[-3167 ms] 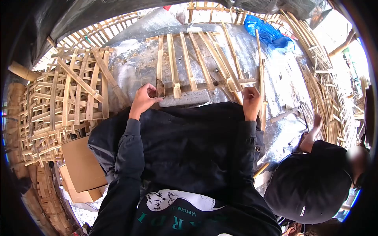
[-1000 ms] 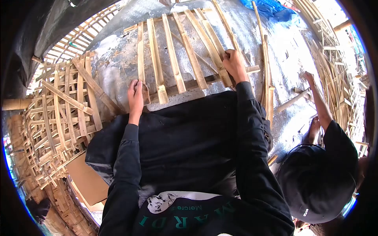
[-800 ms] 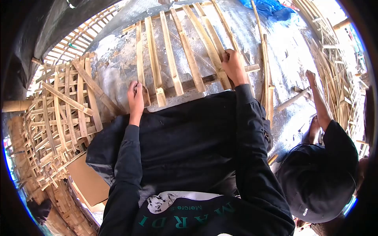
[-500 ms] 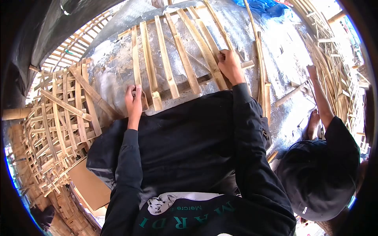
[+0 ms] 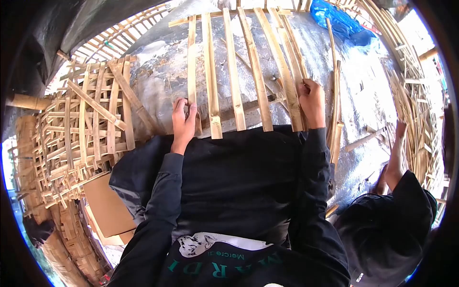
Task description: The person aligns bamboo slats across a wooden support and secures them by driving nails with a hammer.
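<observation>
Spreading across the middle of a shiny silver sheet (image 5: 359, 98), a ladder-like frame of long, flat, pale bamboo slats (image 5: 236, 76) lies between the person's two hands. The slats run side by side from the far edge of the sheet toward its near edge, crossing a thin bamboo bar (image 5: 217, 15) at the far end and a darker bamboo crosspiece (image 5: 249, 106) nearer the person; several near ends overlap the black cloth (image 5: 239, 167) over the lap. The left hand (image 5: 184, 123) is at the near end of the leftmost slat, thumb and fingers clamped on it from either side. The right hand (image 5: 312, 103) is at the rightmost slats, its fingers curled together beside them; whether they are clamped on one cannot be told. Two slender brown bamboo sticks (image 5: 336, 105) lie just beyond the right hand. A loosely woven bamboo lattice (image 5: 91, 115) sits along the left edge of the sheet, with an open brown cardboard box (image 5: 109, 205) near its lower corner. Crumpled blue plastic (image 5: 340, 24) lies at the far right corner, and long split bamboo strips (image 5: 420, 103) crowd the right edge. There a co-worker in black clothing (image 5: 388, 225) bends forward, one arm reaching along the sheet.
</observation>
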`<state>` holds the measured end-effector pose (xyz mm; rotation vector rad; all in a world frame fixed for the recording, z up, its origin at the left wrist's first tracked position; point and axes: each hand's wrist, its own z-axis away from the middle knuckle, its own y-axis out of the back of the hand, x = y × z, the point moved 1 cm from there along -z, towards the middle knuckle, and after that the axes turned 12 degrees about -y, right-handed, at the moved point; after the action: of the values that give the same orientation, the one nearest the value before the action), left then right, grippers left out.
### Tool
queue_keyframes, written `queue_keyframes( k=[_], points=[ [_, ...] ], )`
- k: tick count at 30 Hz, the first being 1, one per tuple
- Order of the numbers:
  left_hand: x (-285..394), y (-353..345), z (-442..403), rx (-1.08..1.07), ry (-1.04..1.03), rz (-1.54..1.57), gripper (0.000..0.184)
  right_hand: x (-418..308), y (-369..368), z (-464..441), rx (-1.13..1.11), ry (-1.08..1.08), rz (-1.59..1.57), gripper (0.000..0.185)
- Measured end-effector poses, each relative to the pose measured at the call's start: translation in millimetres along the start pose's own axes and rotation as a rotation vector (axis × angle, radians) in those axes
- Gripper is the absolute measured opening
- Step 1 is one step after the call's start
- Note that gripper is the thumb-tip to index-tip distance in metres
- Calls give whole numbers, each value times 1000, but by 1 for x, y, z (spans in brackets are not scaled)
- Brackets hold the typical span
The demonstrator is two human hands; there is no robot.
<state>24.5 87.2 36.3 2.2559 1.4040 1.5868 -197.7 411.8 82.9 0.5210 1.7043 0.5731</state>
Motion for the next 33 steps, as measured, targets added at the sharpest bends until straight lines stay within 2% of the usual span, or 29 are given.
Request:
queue_keyframes(
  k=[1, 2, 9, 13, 14, 18, 26, 30, 33],
  points=[
    [-2, 0, -1, 32, -91, -35, 18, -4, -1, 1, 44, 39, -20, 15],
    [-6, 1, -1, 32, -92, -38, 18, -7, 1, 1, -53, -51, -2, 17],
    [-21, 0, -5, 99, 21, -3, 21, -2, -44, -41, -49, 78, 45, 19],
    [-28, 0, -9, 122, 104, -7, 23, -9, -62, -50, -131, 44, 80, 18],
    [-32, -1, -10, 128, 109, -11, 23, 9, -79, -60, -118, 76, 6, 18],
    [-48, -1, -9, 87, 78, -56, 28, 12, -90, -62, -152, 20, 53, 20],
    [-49, 1, -14, 10, 227, 24, 36, 16, -92, -53, -193, 39, 164, 20],
    [-56, 3, -12, 12, 199, 37, 39, 22, -92, -55, -204, 81, 155, 22],
    [-73, 2, -6, 64, 165, 161, 43, 14, -74, -52, -188, 111, 216, 25]
  ],
)
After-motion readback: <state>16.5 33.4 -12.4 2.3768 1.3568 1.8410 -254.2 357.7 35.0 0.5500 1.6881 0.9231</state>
